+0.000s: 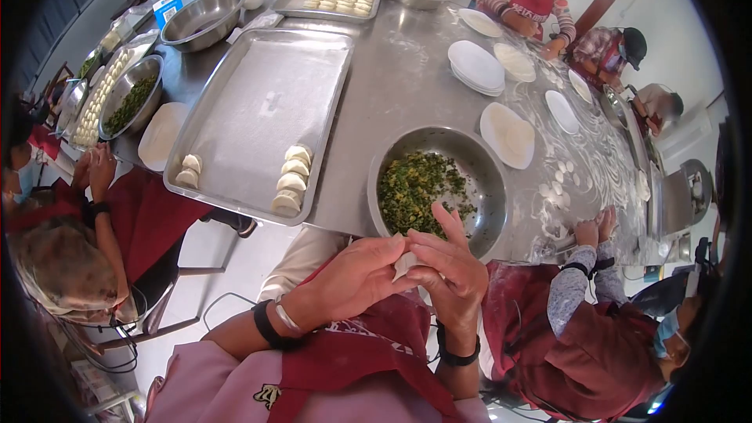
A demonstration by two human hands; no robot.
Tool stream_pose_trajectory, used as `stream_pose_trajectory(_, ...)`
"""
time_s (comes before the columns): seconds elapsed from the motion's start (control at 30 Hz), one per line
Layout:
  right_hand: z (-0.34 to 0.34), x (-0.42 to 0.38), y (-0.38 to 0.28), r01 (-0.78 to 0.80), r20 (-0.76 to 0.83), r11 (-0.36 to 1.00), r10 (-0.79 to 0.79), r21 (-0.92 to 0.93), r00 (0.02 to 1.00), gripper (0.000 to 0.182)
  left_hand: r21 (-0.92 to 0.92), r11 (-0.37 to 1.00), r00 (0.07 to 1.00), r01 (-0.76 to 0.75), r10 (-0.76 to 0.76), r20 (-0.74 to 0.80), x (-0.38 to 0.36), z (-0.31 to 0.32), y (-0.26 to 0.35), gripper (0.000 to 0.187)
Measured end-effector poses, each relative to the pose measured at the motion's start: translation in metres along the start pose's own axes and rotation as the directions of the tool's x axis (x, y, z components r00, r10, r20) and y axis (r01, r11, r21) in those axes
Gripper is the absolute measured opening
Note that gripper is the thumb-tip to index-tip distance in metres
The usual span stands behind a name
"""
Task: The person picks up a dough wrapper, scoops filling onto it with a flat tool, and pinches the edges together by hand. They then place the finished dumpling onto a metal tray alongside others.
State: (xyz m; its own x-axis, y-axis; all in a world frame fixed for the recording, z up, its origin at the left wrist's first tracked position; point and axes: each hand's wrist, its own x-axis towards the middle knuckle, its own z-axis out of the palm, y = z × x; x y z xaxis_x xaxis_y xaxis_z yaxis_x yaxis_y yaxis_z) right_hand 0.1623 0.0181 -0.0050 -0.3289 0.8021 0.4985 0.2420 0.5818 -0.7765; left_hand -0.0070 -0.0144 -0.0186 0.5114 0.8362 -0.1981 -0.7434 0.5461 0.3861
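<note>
- The left hand (352,274), with a black band and a silver-coloured bangle at its wrist, is at the lower centre of the frame; its thumb and fingers pinch the near side of a small pale piece of dough (404,265).
- The right hand (454,270), a black band on its wrist, meets it from the right; thumb and fingers press on the same dough, while other fingers stand up, spread apart.
- The dough is at the lower centre, between the fingertips, which hide much of it; its exact shape I cannot tell.
- Just beyond the hands, right of centre, a round stainless-steel bowl (489,168) holds chopped green and yellow filling (419,184); the raised fingers overlap its near side in view.
- Left of centre lies a large rectangular metal tray (270,94), with a short overlapping row of white dumplings (291,180) in its near right corner and a smaller group in its near left corner.
- At the top centre, a second metal tray (291,1) carries several rows of dumplings.
- In the right half, a stack of white plates (474,66) and a white plate with round dough wrappers (507,135) rest on the flour-streaked steel table (384,82).
</note>
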Motion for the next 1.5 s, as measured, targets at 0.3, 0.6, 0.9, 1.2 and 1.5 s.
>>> stream_pose_trajectory(0.3,-0.001,-0.007,0.007,0.043,0.067,0.999,-0.042,-0.014,0.997,0.013,0.039,0.998,0.999,0.054,-0.054,0.006,0.000,0.001,0.004,0.037)
stream_pose_trajectory(0.6,0.021,-0.013,0.009,-0.047,-0.197,0.998,0.055,0.047,0.979,0.014,0.467,0.869,0.981,-0.167,0.194,-0.010,-0.010,0.002,-0.003,0.045)
stream_pose_trajectory(0.9,0.027,-0.010,0.009,0.027,-0.117,1.000,-0.028,-0.003,0.993,0.015,0.645,0.746,0.964,-0.169,0.260,-0.048,-0.014,-0.001,0.000,0.051)
stream_pose_trajectory(1.2,0.028,-0.005,0.001,0.005,-0.080,1.000,-0.007,-0.017,0.997,0.011,0.692,0.700,0.962,-0.177,0.271,-0.027,-0.011,-0.014,-0.005,0.029)
stream_pose_trajectory(1.5,0.027,-0.006,0.001,0.006,-0.046,1.000,-0.005,0.029,0.999,0.013,0.728,0.670,0.963,-0.142,0.264,-0.054,-0.010,-0.021,-0.009,0.024)
